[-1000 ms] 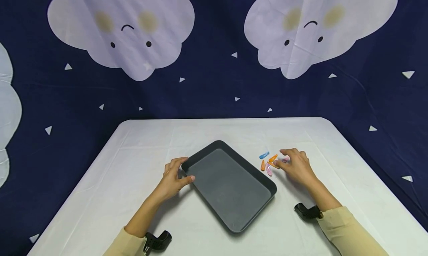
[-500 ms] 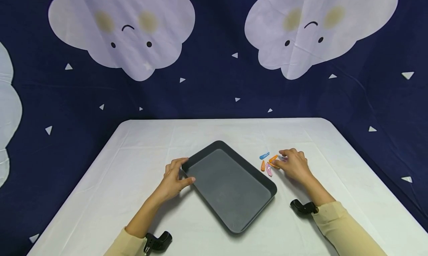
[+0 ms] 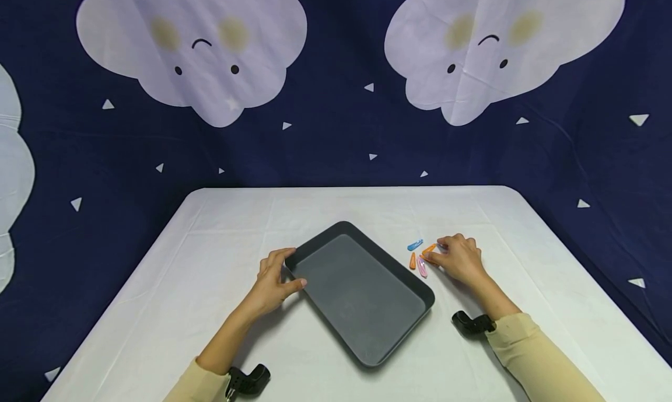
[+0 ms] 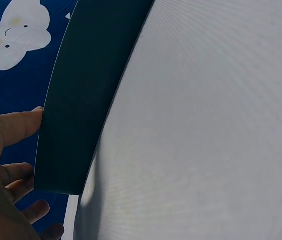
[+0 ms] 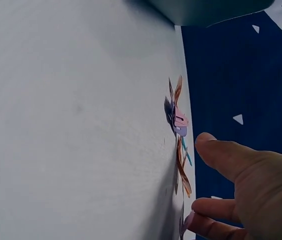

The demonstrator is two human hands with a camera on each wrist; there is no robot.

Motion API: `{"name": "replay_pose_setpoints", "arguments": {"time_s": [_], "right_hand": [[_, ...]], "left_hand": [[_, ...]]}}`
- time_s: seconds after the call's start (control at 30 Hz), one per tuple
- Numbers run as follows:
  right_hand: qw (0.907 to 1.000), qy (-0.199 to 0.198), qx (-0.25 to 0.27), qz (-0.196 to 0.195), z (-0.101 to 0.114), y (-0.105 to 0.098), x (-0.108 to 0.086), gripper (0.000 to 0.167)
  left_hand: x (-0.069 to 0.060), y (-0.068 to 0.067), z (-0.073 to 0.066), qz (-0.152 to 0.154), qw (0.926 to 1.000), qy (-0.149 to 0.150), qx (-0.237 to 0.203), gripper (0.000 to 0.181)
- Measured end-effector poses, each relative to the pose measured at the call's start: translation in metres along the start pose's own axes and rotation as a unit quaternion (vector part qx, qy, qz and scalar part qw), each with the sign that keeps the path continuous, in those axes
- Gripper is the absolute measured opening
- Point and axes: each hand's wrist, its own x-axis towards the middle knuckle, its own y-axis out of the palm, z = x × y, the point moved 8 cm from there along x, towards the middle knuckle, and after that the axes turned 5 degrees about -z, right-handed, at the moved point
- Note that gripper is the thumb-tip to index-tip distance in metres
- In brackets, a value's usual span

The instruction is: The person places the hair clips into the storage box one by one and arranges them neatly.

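A dark grey rectangular baking tray lies at an angle on the white table. My left hand holds its left corner; in the left wrist view the thumb meets the rim while the fingers bend behind the corner. Right of the tray are several small snap hair clips: a blue one, a pink one and orange ones. Over their right side hovers my right hand, thumb and forefinger apart. By its fingers in the right wrist view is another pink clip; whether they touch it, I cannot tell.
A white cloth covers the table. Behind it hangs a dark blue backdrop with clouds and small triangles. Black wrist devices show on both arms, the right one over the tabletop.
My right hand and forearm have shifted slightly left, and the pink clip near the fingers has become hidden in the head view. The left hand and the tray stay where they were.
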Motion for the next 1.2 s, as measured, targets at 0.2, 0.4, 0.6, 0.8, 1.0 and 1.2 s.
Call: {"name": "replay_pose_setpoints", "arguments": {"time_s": [0.2, 0.4, 0.6, 0.8, 1.0, 1.2], "right_hand": [[0.9999, 0.001, -0.011, 0.005, 0.0021, 0.0017, 0.0017, 0.058], [0.9997, -0.006, -0.022, 0.001, 0.0035, 0.0029, 0.0031, 0.059], [0.9995, -0.009, -0.029, -0.003, 0.0045, 0.0034, 0.004, 0.055], [0.9992, -0.01, -0.038, -0.003, 0.005, 0.0042, 0.0041, 0.052], [0.9991, -0.006, -0.041, -0.003, 0.0057, 0.0035, 0.003, 0.054], [0.9991, -0.007, -0.041, -0.002, 0.0072, 0.0033, 0.0026, 0.055]], "left_hand": [[-0.001, 0.0011, -0.0006, 0.002, 0.9999, -0.004, -0.013, 0.073], [-0.0019, 0.0034, -0.0003, 0.01, 0.9993, -0.008, -0.036, 0.074], [-0.0025, 0.0038, -0.0018, 0.016, 0.9988, -0.008, -0.046, 0.075], [-0.0037, 0.0042, -0.0019, 0.022, 0.9984, -0.007, -0.051, 0.074], [-0.0058, 0.005, -0.0022, 0.027, 0.9982, -0.008, -0.052, 0.075], [-0.008, 0.0047, -0.0018, 0.024, 0.9981, -0.007, -0.057, 0.075]]}}
